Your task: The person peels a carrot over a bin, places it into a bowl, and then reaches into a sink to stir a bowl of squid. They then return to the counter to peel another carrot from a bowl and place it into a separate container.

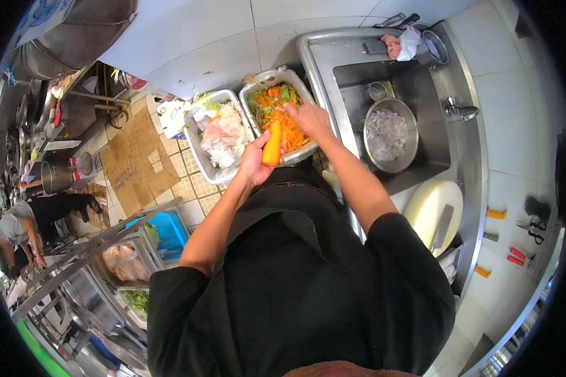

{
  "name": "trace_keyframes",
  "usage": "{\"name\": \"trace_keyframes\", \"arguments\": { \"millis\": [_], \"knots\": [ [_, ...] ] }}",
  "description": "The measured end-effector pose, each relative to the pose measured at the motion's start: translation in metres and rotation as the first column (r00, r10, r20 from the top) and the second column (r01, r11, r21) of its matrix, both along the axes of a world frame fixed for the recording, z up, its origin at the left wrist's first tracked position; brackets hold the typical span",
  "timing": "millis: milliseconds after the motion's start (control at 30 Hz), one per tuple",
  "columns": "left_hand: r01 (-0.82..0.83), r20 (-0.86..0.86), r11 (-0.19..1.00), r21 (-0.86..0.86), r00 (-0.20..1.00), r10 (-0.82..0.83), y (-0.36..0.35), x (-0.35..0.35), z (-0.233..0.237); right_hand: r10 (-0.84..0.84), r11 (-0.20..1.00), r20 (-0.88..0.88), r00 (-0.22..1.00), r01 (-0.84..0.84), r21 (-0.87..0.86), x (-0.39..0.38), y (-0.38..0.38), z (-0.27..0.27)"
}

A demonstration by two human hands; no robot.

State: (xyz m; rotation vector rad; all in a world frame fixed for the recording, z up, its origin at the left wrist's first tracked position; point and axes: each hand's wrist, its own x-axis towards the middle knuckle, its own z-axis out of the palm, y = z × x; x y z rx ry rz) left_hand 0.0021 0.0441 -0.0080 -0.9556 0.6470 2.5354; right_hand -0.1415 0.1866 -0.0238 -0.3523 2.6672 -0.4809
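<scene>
Black cloth shirt [295, 283] below; left hand [255, 164] grips smooth, tapered carrot [271, 146].

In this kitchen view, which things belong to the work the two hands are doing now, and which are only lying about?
In use:
- left hand gripping the carrot
- right hand over the tray of carrot strips

Lying about:
- tray of pale food
- metal bowl in the sink
- round board with a cleaver
</scene>
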Motion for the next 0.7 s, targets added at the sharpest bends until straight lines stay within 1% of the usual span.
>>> {"name": "trace_keyframes", "arguments": {
  "millis": [33, 133, 200, 233, 300, 367, 400, 467, 567, 600, 667, 700],
  "knots": [
    [-0.015, 0.025, 1.0, -0.018, 1.0, 0.016, -0.001, -0.001, -0.001, -0.015, 1.0, 0.007, 1.0, 0.015, 0.008, -0.006, 0.003, 0.001],
    [-0.071, 0.078, 0.995, -0.076, 0.994, 0.077, -0.008, -0.012, -0.008, -0.134, 0.99, 0.004, 0.991, 0.134, -0.05, -0.015, 0.007, 0.018],
    [-0.073, 0.11, 0.989, -0.126, 0.99, 0.087, -0.012, -0.018, -0.014, -0.091, 0.995, 0.017, 0.996, 0.091, -0.043, -0.002, 0.004, 0.031],
    [-0.115, 0.112, 0.987, -0.111, 0.985, 0.128, -0.013, -0.022, -0.019, -0.073, 0.996, 0.024, 0.997, 0.074, -0.04, 0.009, 0.004, 0.035],
    [-0.191, 0.117, 0.978, -0.08, 0.973, 0.199, -0.011, -0.027, -0.031, 0.043, 0.994, -0.037, 0.998, -0.046, -0.095, 0.042, 0.003, 0.039],
    [-0.208, 0.082, 0.976, -0.056, 0.974, 0.213, -0.011, -0.029, -0.042, 0.153, 0.975, -0.099, 0.983, -0.167, -0.147, 0.067, 0.004, 0.043],
    [-0.217, 0.064, 0.975, -0.044, 0.973, 0.22, -0.011, -0.03, -0.044, 0.142, 0.971, -0.13, 0.981, -0.163, -0.172, 0.072, 0.004, 0.041],
    [-0.209, 0.093, 0.977, -0.052, 0.973, 0.213, -0.01, -0.029, -0.047, 0.117, 0.962, -0.188, 0.975, -0.158, -0.224, 0.079, 0.004, 0.032],
    [-0.204, 0.104, 0.973, -0.111, 0.971, 0.216, -0.003, -0.027, -0.032, 0.155, 0.944, -0.224, 0.962, -0.211, -0.253, 0.079, 0.006, 0.02],
    [-0.202, 0.098, 0.97, -0.137, 0.971, 0.216, -0.001, -0.026, -0.024, 0.172, 0.953, -0.191, 0.966, -0.212, -0.216, 0.076, 0.005, 0.01],
    [-0.117, 0.073, 0.976, -0.183, 0.989, 0.132, -0.004, -0.02, -0.02, 0.201, 0.966, -0.119, 0.972, -0.217, -0.139, 0.06, 0.001, -0.009],
    [-0.074, 0.064, 0.976, -0.206, 0.994, 0.089, -0.004, -0.017, -0.018, 0.152, 0.982, -0.08, 0.985, -0.16, -0.101, 0.046, -0.001, -0.009]
  ]
}}
